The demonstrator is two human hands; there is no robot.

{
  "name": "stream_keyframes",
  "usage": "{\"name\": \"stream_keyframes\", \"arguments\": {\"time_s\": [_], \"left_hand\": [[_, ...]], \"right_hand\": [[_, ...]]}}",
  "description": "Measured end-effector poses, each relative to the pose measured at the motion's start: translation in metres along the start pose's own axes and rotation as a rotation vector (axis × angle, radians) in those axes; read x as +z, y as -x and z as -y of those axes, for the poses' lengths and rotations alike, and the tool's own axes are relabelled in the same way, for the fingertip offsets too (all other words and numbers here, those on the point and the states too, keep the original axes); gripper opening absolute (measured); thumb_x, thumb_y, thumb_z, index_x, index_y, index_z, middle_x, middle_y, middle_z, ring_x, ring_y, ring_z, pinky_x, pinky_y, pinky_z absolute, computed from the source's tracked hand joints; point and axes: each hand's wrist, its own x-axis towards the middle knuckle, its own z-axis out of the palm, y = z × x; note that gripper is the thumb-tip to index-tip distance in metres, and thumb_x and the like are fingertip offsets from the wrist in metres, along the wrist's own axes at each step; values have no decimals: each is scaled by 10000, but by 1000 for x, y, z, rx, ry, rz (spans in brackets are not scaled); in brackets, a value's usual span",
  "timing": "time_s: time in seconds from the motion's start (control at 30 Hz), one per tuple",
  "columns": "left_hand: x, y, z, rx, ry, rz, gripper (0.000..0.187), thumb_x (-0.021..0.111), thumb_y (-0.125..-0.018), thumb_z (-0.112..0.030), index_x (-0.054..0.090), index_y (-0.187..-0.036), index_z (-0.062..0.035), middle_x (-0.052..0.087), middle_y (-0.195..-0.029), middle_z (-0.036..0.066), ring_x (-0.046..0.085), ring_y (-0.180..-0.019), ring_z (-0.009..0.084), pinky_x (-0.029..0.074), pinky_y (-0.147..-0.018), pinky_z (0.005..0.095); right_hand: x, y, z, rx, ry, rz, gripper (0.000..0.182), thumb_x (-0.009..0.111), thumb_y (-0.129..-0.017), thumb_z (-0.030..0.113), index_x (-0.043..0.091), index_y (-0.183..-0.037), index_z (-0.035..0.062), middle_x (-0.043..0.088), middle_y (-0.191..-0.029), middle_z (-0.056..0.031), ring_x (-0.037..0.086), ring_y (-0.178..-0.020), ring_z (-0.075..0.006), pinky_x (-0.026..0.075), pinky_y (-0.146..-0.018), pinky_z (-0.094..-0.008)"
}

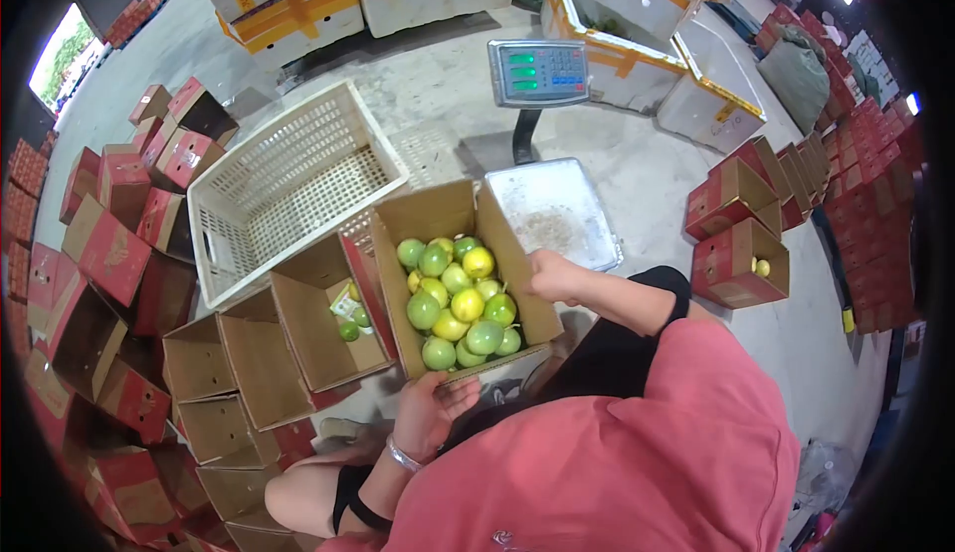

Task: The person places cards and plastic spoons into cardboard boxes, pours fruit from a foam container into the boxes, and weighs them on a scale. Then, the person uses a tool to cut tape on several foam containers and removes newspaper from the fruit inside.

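Note:
An open cardboard box [438,216] full of green and yellow round fruit [458,303] is held in front of me. My left hand [430,411] grips the box's near edge from below. My right hand [550,274] holds the box's right wall. Beside it on the left stands another open box [308,308] with a few green fruits [350,325] and a small packet inside.
A platform scale [552,209] with a digital display [539,72] stands just beyond the box. A white plastic crate [288,179] lies to the left. Red cartons [109,244] are piled left and right [741,259]. White foam boxes [637,25] stand at the back.

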Motion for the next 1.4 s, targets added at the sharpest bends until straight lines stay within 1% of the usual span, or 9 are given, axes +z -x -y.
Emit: {"name": "stream_keyframes", "arguments": {"time_s": [0.13, 0.4, 0.53, 0.6, 0.73, 0.87, 1.1, 1.23, 1.4], "left_hand": [[46, -45, 2, 92, -74, 208, 281, 423, -873, -119, 440, -1046, 102, 592, -935, 279, 641, -814, 336, 553, -677, 403], [135, -127, -34, 284, -510, 41, 390, 348, -937, -223, 344, -1255, 2, 563, -1107, 186, 603, -929, 275, 517, -756, 403], [128, -88, -35, 556, -804, 53, 402, 436, -915, -174, 379, -1294, -51, 585, -1068, 107, 588, -875, 181, 485, -724, 290], [126, -92, -34, 672, -989, 93, 367, 479, -889, -117, 450, -1249, -51, 600, -1032, 87, 581, -855, 152, 471, -715, 252], [184, -93, -9, 861, -1095, 312, 314, 539, -827, -64, 543, -1138, -18, 621, -982, 68, 585, -855, 133, 474, -738, 247], [233, -140, 15, 1012, -1655, 156, 440, 636, -746, -199, 540, -1126, 0, 620, -985, 185, 618, -905, 276, 480, -803, 347], [275, -223, 7, 328, -1754, -209, 1136, 840, -551, -252, 98, -1386, -44, 391, -1311, 237, 474, -1163, 350, 410, -969, 371], [276, -250, 14, 185, -1571, -295, 1288, 887, -489, -225, -18, -1388, -51, 264, -1393, 236, 371, -1258, 334, 345, -1033, 371], [275, -263, 21, 150, -1464, -304, 1286, 863, -511, -161, -76, -1385, -77, 258, -1381, 227, 337, -1270, 335, 342, -1032, 368]], "right_hand": [[-51, 0, -60, -105, -198, -237, 165, 546, -672, 18, 597, -798, -77, 581, -632, -146, 578, -519, -244, 421, -387, -370], [-89, -15, -107, -45, -644, -596, 237, 518, -717, -22, 555, -922, -137, 607, -784, -224, 636, -615, -337, 538, -483, -451], [-126, 19, -136, 206, -384, -260, 366, 543, -827, 208, 537, -1000, -114, 627, -771, -218, 643, -574, -309, 547, -474, -405], [-157, 30, -125, 143, -78, -268, 429, 548, -847, 363, 604, -856, -62, 644, -734, -181, 618, -495, -229, 522, -432, -321], [-203, 39, -68, -281, 340, -566, 407, 595, -795, 388, 627, -874, -10, 653, -783, -160, 639, -712, -295, 518, -656, -368], [-214, -26, -54, -391, 463, -410, 540, 669, -716, 410, 572, -1073, 17, 610, -1045, -196, 582, -978, -330, 462, -841, -387], [-204, -148, -96, -6, 514, -95, 999, 718, -631, 545, 267, -1388, 74, 447, -1291, -247, 449, -1196, -354, 362, -1005, -380], [-183, -156, -112, 127, 464, -210, 1039, 746, -612, 522, 208, -1398, 105, 414, -1302, -242, 423, -1208, -380, 343, -1013, -412], [-202, -129, -97, 226, 50, 47, 1019, 779, -619, 417, 154, -1381, 156, 399, -1299, -180, 461, -1142, -301, 456, -830, -466]]}}
